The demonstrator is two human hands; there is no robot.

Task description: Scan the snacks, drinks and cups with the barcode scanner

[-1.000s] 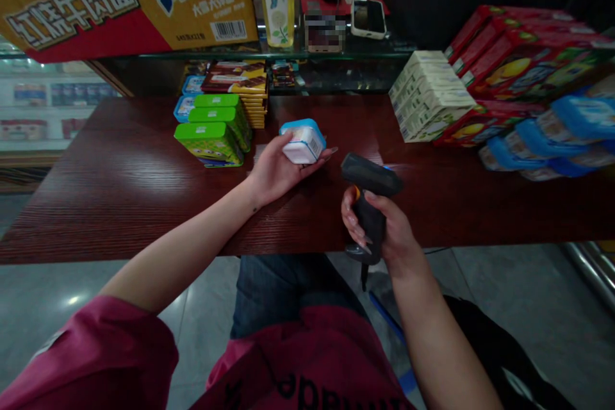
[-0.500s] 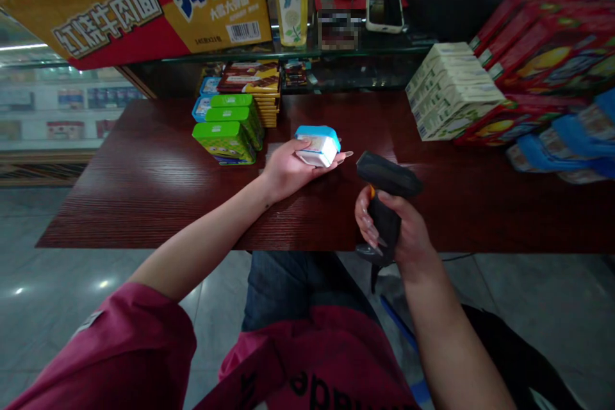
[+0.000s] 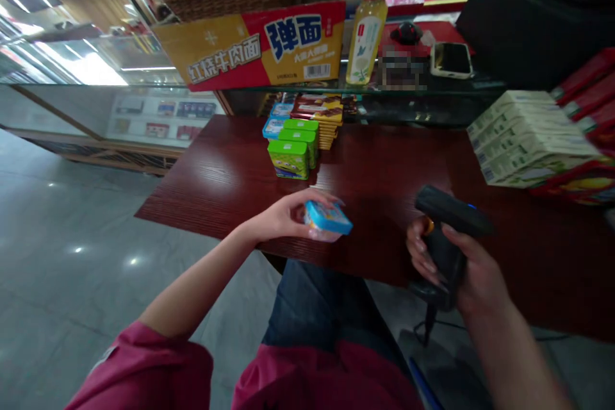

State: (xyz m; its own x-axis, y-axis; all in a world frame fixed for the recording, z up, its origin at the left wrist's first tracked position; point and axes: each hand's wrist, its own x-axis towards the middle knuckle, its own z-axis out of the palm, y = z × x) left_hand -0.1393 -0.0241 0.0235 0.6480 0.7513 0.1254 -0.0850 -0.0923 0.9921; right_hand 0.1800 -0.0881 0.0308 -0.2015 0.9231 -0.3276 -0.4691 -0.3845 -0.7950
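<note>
My left hand (image 3: 300, 214) grips a small plastic tub with a blue lid (image 3: 331, 218), lid side up, close to the front edge of the dark red-brown wooden counter (image 3: 375, 198). Fingers lie over its far side and the thumb on the near side. In my right hand (image 3: 461, 262) is a black barcode scanner (image 3: 446, 237), held by its handle with the head pointing left. A cable hangs from the scanner's base. Beyond the tub stand several green boxes (image 3: 293, 150), beside blue-topped packs (image 3: 275, 125) and a stack of brown and yellow packets (image 3: 321, 115).
A glass shelf along the back carries a large noodle carton (image 3: 264, 51), a bottle of yellow drink (image 3: 368, 32) and a phone (image 3: 451, 59). Pale green-white cartons (image 3: 523, 141) and red boxes (image 3: 590, 102) stand at the right. Glass display cases (image 3: 158, 115) are at the left.
My left hand has turned the tub from tilted, white side showing, to lid up, and brought it nearer the counter's front edge. The scanner remains in my right hand. The view has swung left.
</note>
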